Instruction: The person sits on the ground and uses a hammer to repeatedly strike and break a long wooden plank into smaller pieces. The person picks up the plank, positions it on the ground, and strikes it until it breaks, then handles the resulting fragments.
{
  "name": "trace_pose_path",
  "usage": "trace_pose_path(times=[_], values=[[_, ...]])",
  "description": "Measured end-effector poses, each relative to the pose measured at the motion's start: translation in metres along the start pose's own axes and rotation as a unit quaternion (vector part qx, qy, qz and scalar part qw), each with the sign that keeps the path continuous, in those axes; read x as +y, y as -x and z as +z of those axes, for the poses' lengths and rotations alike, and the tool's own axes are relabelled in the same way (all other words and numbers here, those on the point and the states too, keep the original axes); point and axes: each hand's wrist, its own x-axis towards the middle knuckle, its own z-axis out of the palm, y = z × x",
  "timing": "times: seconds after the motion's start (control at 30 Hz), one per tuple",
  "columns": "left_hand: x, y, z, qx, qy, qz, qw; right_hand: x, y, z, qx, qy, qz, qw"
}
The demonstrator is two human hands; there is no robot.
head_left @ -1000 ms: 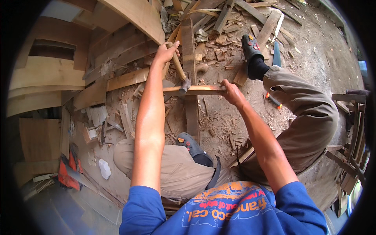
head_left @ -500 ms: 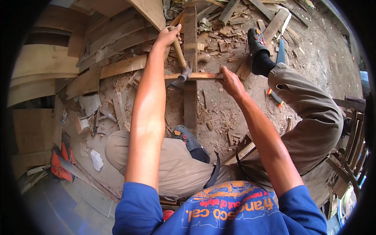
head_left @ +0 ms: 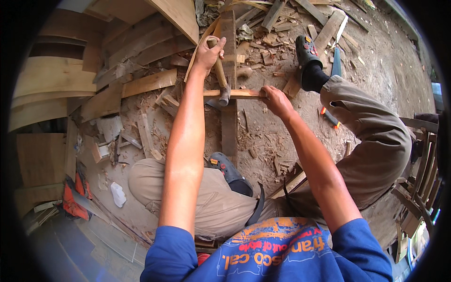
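My left hand (head_left: 209, 55) is wrapped round the wooden handle of a hammer (head_left: 219, 71). Its metal head is down at a narrow wooden strip (head_left: 245, 93), in front of part of it; whether the two touch I cannot tell. The strip lies crosswise over a long dark plank (head_left: 229, 127) that runs away from me. My right hand (head_left: 276, 100) grips the strip's right end, fingers closed. The strip's left end is partly hidden near my left forearm.
Wood chips and offcuts (head_left: 272, 58) litter the floor. A blue saw blade (head_left: 337, 63) lies beside my right shoe (head_left: 307, 55), and an orange-and-black handle (head_left: 331, 117) lies nearer. Boards (head_left: 51, 77) stand at left; a slatted wooden piece (head_left: 423, 164) is at right.
My left hand and the hammer have shifted slightly right and nearer, the handle turning more upright in view. My right hand has moved a little left with the strip.
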Motion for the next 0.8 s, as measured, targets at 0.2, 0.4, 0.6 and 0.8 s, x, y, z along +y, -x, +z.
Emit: trace_pose_path(times=[0.2, 0.4, 0.6, 0.8], values=[[0.017, 0.004, 0.023, 0.063, 0.006, -0.07, 0.996, 0.009, 0.002, 0.009, 0.009, 0.032, 0.015, 0.999], [0.018, 0.02, 0.017, 0.068, 0.036, -0.064, 0.995, 0.013, 0.01, 0.005, 0.038, 0.067, 0.008, 0.997], [0.027, 0.047, 0.029, 0.115, 0.074, -0.046, 0.99, -0.008, 0.012, 0.008, -0.007, 0.126, 0.052, 0.991], [0.021, 0.091, 0.037, 0.134, 0.104, 0.018, 0.985, -0.011, 0.005, 0.01, -0.06, 0.156, 0.084, 0.982]])
